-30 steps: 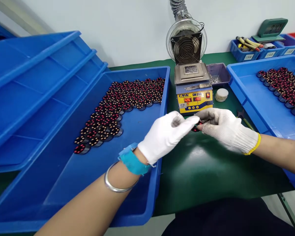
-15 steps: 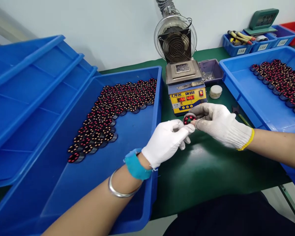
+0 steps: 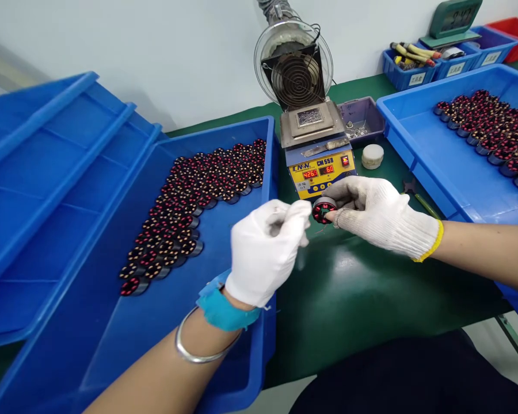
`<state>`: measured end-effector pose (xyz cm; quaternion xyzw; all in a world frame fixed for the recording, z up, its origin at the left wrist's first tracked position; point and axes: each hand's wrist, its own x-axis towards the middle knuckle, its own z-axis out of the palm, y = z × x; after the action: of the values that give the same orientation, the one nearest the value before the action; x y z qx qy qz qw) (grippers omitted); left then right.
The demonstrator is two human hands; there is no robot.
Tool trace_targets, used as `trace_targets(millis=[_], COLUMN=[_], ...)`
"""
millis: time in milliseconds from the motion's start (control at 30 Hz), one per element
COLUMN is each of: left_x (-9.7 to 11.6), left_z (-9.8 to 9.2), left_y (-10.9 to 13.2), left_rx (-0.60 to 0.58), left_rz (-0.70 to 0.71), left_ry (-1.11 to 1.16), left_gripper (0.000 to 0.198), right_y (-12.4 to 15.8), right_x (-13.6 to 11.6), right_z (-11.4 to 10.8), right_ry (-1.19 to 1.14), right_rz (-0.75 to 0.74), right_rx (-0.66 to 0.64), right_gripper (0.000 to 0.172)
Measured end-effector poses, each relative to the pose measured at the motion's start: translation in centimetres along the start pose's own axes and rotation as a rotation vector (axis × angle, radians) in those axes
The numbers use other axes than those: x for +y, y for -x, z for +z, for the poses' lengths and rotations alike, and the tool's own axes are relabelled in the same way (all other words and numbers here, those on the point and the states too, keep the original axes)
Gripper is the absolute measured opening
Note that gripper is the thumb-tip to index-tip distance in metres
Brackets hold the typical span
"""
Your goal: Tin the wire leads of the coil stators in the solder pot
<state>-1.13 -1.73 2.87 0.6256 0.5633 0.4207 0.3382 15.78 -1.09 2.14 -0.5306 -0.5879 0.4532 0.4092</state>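
Observation:
In my white-gloved right hand (image 3: 380, 215) is a motor stator (image 3: 317, 213), a dark ring with red windings, gripped at its right side by thumb and fingers. It hangs over the green mat, in front of the solder pot (image 3: 322, 172), with its open face turned toward me. Just left of it, my gloved left hand (image 3: 265, 247) is closed in a pinch, its fingertips apart from the ring. Whatever those fingertips hold, if anything, is too small to make out. A thin line shows below the stator.
Many stators (image 3: 207, 190) stand in rows in the left blue tray (image 3: 224, 241); the right tray (image 3: 418, 126) holds more. Stacked blue trays (image 3: 47, 190) lean at far left. Behind are a fan (image 3: 300, 80), purple bin (image 3: 360, 112), round white container (image 3: 372, 156), pliers (image 3: 421, 198) and tool boxes (image 3: 410, 72).
My left hand has come away from the stator, moving left and closing into a pinch. My right hand still holds the stator. The whole view has shifted slightly.

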Motion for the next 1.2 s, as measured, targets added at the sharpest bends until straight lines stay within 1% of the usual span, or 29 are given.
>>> trace_targets(millis=[33, 67, 100, 133, 233, 267, 333, 433, 500, 533, 567, 633, 667, 700, 733, 800, 867, 933, 1000, 1200], left_x=[0.1, 0.1, 0.1, 0.1, 0.0, -0.1, -0.2, -0.5, -0.8, -1.0, -1.2, -1.4, -1.4, -1.4, -1.4, -1.3, -1.4, -1.6, -1.8, -2.2], left_z=[-0.2, -0.4, -0.5, -0.6, 0.0, 0.2, 0.7, 0.8, 0.6, 0.6, 0.6, 0.6, 0.7, 0.7, 0.7, 0.8, 0.7, 0.7, 0.7, 0.8], left_y=[0.1, 0.0, 0.0, -0.1, -0.2, -0.1, 0.2, 0.6, 0.6, 0.5, 0.4, 0.1, 0.0, -0.1, -0.2, -0.3, -0.3, -0.3, -0.4, -0.3], left_rx=[0.061, 0.095, 0.089, 0.05, -0.147, -0.181, -0.19, -0.15, -0.151, -0.179, -0.228, -0.354, -0.409, -0.45, -0.476, -0.504, -0.534, -0.555, -0.569, -0.602], left_rz=[0.01, 0.011, 0.001, -0.014, -0.062, -0.067, -0.066, -0.053, -0.035, -0.021, -0.002, 0.042, 0.065, 0.086, 0.104, 0.128, 0.136, 0.14, 0.144, 0.148], left_ry=[0.022, 0.044, 0.059, 0.058, -0.03, -0.057, -0.06, 0.009, 0.021, 0.004, -0.027, -0.124, -0.185, -0.245, -0.298, -0.362, -0.377, -0.378, -0.382, -0.387], left_gripper=[0.026, 0.027, 0.029, 0.032, 0.037, 0.036, 0.035, 0.033, 0.034, 0.035, 0.037, 0.039, 0.04, 0.041, 0.042, 0.044, 0.044, 0.043, 0.043, 0.042], right_y=[0.0, -0.1, -0.1, -0.1, 0.0, 0.1, 0.3, -0.4, -1.8, -2.9, -4.3, -7.7, -9.5, -11.3, -13.0, -16.0, -18.2, -19.6, -20.3, -20.8], right_x=[0.0, 0.0, 0.0, 0.0, -0.1, -0.1, 0.0, 0.3, 0.3, 0.0, -0.4, -1.6, -2.3, -3.1, -3.8, -5.0, -5.6, -5.7, -5.4, -4.7], right_z=[-0.1, -0.2, -0.3, -0.4, -0.4, -0.3, -0.2, -0.7, -1.8, -2.4, -3.2, -4.5, -5.1, -5.5, -5.8, -5.8, -5.4, -4.8, -4.2, -3.2], right_ry=[0.008, 0.015, 0.022, 0.025, 0.043, 0.055, 0.063, 0.048, 0.101, 0.173, 0.274, 0.548, 0.693, 0.824, 0.937, 1.108, 1.229, 1.324, 1.397, 1.503], right_rz=[-0.008, -0.013, -0.013, -0.011, -0.006, -0.008, -0.012, -0.033, -0.092, -0.146, -0.209, -0.327, -0.35, -0.339, -0.325, -0.302, -0.292, -0.272, -0.252, -0.254], right_rx=[0.009, 0.017, 0.021, 0.023, 0.01, 0.001, -0.007, 0.035, 0.092, 0.123, 0.159, 0.247, 0.296, 0.342, 0.357, 0.331, 0.282, 0.254, 0.245, 0.179], right_gripper=[0.023, 0.024, 0.024, 0.024, 0.023, 0.023, 0.025, 0.026, 0.025, 0.025, 0.024, 0.024, 0.025, 0.027, 0.03, 0.034, 0.036, 0.037, 0.038, 0.037])
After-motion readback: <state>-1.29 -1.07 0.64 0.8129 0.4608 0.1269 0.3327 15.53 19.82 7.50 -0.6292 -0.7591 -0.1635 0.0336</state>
